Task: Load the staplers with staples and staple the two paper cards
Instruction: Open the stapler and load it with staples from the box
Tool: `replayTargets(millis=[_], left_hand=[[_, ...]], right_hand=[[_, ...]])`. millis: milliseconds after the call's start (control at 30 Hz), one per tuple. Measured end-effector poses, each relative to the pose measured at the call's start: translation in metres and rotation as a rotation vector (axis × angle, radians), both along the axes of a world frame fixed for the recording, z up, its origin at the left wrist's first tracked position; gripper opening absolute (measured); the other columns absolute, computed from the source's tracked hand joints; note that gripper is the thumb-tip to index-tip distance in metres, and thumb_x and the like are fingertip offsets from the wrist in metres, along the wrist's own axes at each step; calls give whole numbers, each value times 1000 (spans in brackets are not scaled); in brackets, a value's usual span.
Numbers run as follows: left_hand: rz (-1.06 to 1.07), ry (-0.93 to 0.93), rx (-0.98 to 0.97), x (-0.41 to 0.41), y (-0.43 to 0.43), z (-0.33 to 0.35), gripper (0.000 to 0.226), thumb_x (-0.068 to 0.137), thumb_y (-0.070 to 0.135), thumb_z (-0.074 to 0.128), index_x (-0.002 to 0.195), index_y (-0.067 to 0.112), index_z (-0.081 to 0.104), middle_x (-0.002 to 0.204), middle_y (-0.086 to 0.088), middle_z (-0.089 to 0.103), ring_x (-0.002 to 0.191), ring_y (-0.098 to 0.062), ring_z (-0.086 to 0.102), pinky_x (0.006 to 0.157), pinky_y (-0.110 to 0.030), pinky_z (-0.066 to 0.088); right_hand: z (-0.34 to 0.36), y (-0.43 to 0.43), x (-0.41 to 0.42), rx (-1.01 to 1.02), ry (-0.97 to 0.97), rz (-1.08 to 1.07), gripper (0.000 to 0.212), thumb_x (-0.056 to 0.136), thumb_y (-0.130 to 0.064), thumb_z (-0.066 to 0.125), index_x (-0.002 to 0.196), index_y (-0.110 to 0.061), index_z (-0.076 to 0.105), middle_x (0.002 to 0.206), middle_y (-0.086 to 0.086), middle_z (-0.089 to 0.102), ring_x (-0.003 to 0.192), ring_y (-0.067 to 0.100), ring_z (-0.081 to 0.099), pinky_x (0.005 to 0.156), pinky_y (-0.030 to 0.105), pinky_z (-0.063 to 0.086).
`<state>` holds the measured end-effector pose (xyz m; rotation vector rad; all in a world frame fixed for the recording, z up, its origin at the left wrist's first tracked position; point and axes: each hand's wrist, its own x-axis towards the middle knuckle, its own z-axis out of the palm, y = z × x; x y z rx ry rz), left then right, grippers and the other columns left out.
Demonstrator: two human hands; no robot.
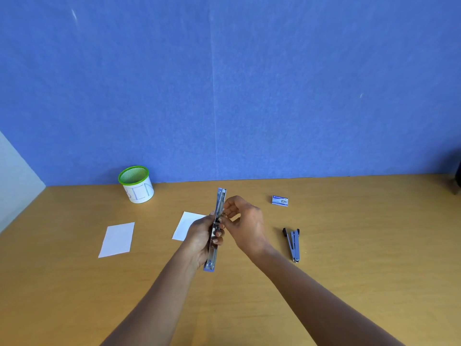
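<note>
My left hand (200, 237) grips a blue and silver stapler (216, 231), swung fully open into one long strip, above the middle of the table. My right hand (243, 224) pinches at the stapler's metal channel near its middle; whether staples are between the fingers is too small to tell. A second stapler (293, 243) lies part open on the table to the right. A small blue staple box (280, 200) lies further back on the right. One white paper card (117, 239) lies on the left, and another white card (185, 224) is partly hidden behind my left hand.
A white cup with a green mesh rim (136, 184), marked BIN, stands at the back left by the blue wall panel. The wooden table (349, 258) stretches out to the right and front. A dark object (456, 181) shows at the far right edge.
</note>
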<state>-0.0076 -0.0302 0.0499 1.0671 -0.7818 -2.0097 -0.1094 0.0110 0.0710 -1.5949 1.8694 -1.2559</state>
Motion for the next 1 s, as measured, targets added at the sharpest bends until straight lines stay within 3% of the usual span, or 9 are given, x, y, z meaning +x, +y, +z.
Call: replayTargets(millis=[200,367,567,667,767,833,933,1000], left_hand=[[-24,-59,-48,-3,4,2,31,96,32,47,79,8,56,49,3,48,35,-5,39,31,-14,27],[-27,-75,-77,-4,5,2,28,94,30,50,81,7,59,46,6,47,34,-3,38,30,-13,26],[-19,-94,-86,-4,6,0,29,95,30,50,80,7,60,47,5,48,35,-3,38,31,-14,26],[-15,-62,-82,-3,6,-2,28,96,27,46,80,10,59,46,6,45,34,-3,37,30,-14,26],[-31,-36,-111,-2,6,-3,29,95,34,47,85,9,61,46,6,45,35,-3,37,31,-15,27],[-52,-13,-128,-2,6,-2,30,93,37,49,87,10,61,48,6,45,36,-4,38,31,-15,26],[-90,6,-151,-1,5,0,30,93,38,47,85,16,66,50,6,46,37,-4,37,31,-14,26],[-109,18,-166,0,5,1,32,94,38,45,96,16,67,52,5,45,38,-4,36,31,-14,25]], right_hand=[[-5,-2,-2,-47,82,7,10,78,-3,65,85,-10,68,78,-11,54,67,2,51,61,10,43],[-8,-1,-1,-64,128,24,6,78,-1,63,81,-6,66,81,2,62,68,10,53,65,27,51],[-12,1,-1,-84,157,30,5,79,-2,63,80,-5,67,82,6,63,66,10,51,63,28,49],[-12,3,-1,-117,67,54,7,80,-12,68,84,-8,70,82,1,63,68,3,53,62,17,48],[-8,6,-3,-116,-76,78,19,85,-26,65,82,-8,72,78,1,64,66,-4,55,54,5,38],[-6,6,-3,-106,-149,37,30,90,-31,57,78,-8,70,72,3,65,63,-2,56,51,8,37],[-3,4,-4,-85,-270,-30,32,93,-30,51,75,-9,67,71,3,67,65,8,59,59,25,48],[-2,2,-7,-104,-275,-57,20,93,-22,53,78,-17,65,69,-10,66,66,3,60,60,21,47]])
